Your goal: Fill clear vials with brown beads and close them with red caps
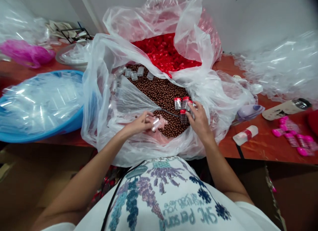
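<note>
A big clear plastic bag (104,91) lies open on the table, holding a heap of small brown beads (161,91). My left hand (141,123) pinches a small clear vial (156,124) just above the beads. My right hand (197,120) grips a red-capped vial filled with beads (183,116) standing on the heap. Three more red-capped filled vials (183,102) stand just beyond its fingers. Several empty clear vials (135,73) lie at the far left of the heap. A second bag of red caps (164,53) sits behind.
A blue basin (72,123) covered with clear plastic sits to the left. On the red table (260,146) at right lie a white bottle (245,135), a flask (285,109), pink items (295,140) and crumpled plastic (283,68). A pink bag (25,53) lies far left.
</note>
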### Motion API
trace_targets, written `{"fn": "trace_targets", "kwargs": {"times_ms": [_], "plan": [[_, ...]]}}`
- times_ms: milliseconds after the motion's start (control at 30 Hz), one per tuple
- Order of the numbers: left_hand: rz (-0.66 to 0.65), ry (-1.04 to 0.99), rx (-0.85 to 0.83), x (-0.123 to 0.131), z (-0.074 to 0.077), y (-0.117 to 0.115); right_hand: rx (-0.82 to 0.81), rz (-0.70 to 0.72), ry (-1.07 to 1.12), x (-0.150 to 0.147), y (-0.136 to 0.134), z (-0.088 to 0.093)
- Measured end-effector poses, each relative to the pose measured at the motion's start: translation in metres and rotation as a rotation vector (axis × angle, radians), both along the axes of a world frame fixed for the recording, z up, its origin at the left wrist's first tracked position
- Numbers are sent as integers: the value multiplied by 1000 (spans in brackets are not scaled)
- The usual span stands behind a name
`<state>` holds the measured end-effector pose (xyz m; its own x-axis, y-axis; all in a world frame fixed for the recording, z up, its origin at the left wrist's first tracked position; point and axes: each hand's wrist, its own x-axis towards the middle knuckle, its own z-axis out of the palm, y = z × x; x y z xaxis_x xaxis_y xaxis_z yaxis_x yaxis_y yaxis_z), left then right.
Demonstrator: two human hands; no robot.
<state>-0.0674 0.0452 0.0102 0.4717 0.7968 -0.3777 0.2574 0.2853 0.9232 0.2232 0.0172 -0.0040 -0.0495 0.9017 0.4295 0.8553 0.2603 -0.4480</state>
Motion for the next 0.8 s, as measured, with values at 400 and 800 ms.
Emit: {"fn": "trace_targets", "kwargs": {"times_ms": [400, 800], "plan": [[119, 137, -113, 27, -27, -20, -8, 109, 16, -9, -4, -2], [35, 133, 18, 39, -33, 0, -50, 120, 23, -3, -12, -13]]}}
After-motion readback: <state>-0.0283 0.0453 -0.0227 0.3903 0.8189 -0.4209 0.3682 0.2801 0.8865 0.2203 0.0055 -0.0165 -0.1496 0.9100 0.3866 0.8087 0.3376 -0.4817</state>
